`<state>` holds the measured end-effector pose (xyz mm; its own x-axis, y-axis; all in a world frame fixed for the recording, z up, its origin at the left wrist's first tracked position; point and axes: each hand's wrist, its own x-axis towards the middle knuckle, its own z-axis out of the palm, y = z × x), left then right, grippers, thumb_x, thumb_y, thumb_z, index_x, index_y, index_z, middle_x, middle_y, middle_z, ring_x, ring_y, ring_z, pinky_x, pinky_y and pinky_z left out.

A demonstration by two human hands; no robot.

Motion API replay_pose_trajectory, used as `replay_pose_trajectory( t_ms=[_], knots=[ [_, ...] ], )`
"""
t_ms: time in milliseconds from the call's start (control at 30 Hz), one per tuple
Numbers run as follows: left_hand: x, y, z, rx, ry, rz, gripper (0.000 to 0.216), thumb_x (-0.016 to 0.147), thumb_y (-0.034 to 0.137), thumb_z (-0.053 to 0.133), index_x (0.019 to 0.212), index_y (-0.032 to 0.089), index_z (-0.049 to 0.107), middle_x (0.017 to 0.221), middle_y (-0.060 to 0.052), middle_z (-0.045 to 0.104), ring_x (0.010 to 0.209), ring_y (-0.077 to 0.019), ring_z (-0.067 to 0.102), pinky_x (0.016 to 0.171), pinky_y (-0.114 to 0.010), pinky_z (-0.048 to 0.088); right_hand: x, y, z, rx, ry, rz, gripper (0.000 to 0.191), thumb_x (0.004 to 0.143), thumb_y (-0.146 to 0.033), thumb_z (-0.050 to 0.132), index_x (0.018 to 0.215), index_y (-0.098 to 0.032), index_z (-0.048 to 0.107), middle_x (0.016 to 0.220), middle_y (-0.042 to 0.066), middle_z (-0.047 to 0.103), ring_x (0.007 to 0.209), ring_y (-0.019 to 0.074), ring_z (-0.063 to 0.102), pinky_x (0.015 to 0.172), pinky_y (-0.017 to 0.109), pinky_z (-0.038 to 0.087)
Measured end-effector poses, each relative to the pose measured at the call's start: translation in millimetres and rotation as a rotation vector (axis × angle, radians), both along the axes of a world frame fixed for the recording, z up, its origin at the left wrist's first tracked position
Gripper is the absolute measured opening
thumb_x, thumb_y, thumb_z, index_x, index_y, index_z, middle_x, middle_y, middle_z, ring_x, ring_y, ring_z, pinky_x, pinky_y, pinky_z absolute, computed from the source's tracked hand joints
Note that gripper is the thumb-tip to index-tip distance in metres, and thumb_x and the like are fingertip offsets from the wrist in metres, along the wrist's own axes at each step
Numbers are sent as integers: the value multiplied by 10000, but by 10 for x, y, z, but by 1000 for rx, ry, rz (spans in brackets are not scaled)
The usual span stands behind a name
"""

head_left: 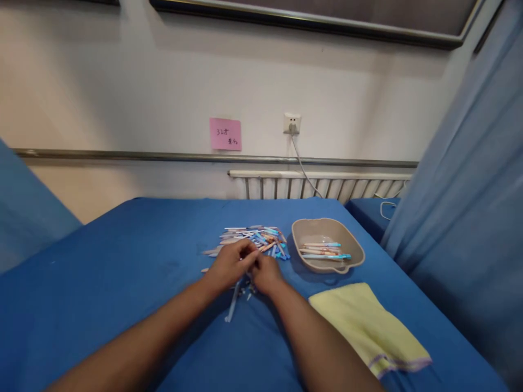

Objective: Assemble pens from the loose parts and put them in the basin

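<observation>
Lying near right: yellow cloth (365, 324). Pale-blue tube (233, 305) lying left of cloth, small bits (249, 295) lying beside it, near hands. Left hand (230, 265) and right hand (266, 274) meeting, fingers curling together; cannot tell what either is gripping. Pens (267, 237) lying heaped just beyond hands. Beige basin (318, 228) sitting right of heap, holding more pens (322, 252). Pink note (225, 134) hanging on far wall (163, 98).

Blue-and-orange pens (268, 238), beige basin (353, 247), purple-edged yellow cloth (363, 318), blue sheet (102, 277)
</observation>
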<state>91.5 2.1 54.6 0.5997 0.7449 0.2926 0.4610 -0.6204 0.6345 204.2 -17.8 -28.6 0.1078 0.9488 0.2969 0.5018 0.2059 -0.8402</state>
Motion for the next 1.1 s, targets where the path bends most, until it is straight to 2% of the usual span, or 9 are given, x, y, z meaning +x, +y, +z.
replay_pose_trajectory(
  t_ms=[67, 133, 200, 267, 400, 533, 767, 900, 1100],
  knots=[
    [-381, 10, -187, -49, -57, 158, 226, 771, 377, 519, 719, 168, 588, 640, 14, 600, 609, -141, 550, 570, -226, 408, 76, -5, -34, 7, -18, -75, 155, 838, -261, 502, 790, -195, 633, 696, -1, 636, 659, 139, 582, 625, 241, 441],
    [-701, 33, -372, -92, -92, 271, 250, 769, 404, 515, 739, 168, 595, 644, 11, 606, 609, -147, 558, 574, -234, 413, 179, -1, -64, 10, 7, -148, 185, 831, -291, 483, 777, -194, 631, 640, -14, 621, 598, 129, 566, 559, 219, 421],
    [-921, 70, -517, -122, -89, 325, 257, 756, 413, 523, 734, 170, 601, 629, 12, 605, 598, -150, 556, 565, -236, 408, 278, 0, -87, 4, 8, -165, 202, 828, -310, 470, 785, -198, 633, 598, -24, 600, 552, 124, 553, 523, 212, 413],
    [-1028, 114, -604, -130, -120, 320, 262, 758, 421, 521, 751, 171, 600, 640, 13, 608, 604, -148, 556, 571, -234, 405, 357, -11, -100, 0, -7, -177, 189, 816, -318, 484, 766, -205, 627, 589, -26, 591, 540, 124, 549, 509, 210, 418],
    [-1005, 149, -642, -200, -170, 226, 254, 756, 416, 532, 769, 167, 584, 652, 12, 626, 615, -148, 567, 585, -232, 411, 423, -59, -92, -11, -47, -174, 151, 792, -306, 517, 786, -213, 636, 609, -18, 613, 540, 132, 559, 505, 219, 429],
    [-932, 85, -636, -214, -142, 165, 234, 761, 392, 532, 754, 168, 598, 660, 9, 633, 601, -145, 555, 570, -231, 404, 351, -112, -58, -2, -156, -132, 137, 792, -282, 510, 807, -215, 628, 679, -12, 640, 579, 132, 565, 546, 226, 424],
    [-966, 144, -685, -220, -231, 199, 218, 756, 378, 543, 741, 166, 591, 670, 3, 643, 618, -148, 570, 584, -235, 415, 63, -230, -30, 37, -335, 53, 106, 803, -230, 497, 814, -214, 601, 719, -7, 635, 642, 126, 562, 583, 211, 390],
    [-991, 232, -729, -231, -300, 271, 233, 735, 394, 561, 716, 163, 581, 626, 6, 633, 583, -145, 562, 553, -231, 405, 10, -241, -71, 5, -300, 67, 112, 802, -251, 494, 814, -217, 601, 704, -12, 627, 631, 130, 558, 573, 211, 390],
    [-1018, 262, -767, -238, -310, 296, 232, 746, 393, 551, 743, 162, 576, 653, -6, 650, 598, -153, 576, 566, -239, 421, 99, -122, -157, -7, -127, -53, 156, 794, -296, 474, 766, -203, 596, 627, -19, 595, 571, 137, 537, 535, 221, 387]
  ],
)
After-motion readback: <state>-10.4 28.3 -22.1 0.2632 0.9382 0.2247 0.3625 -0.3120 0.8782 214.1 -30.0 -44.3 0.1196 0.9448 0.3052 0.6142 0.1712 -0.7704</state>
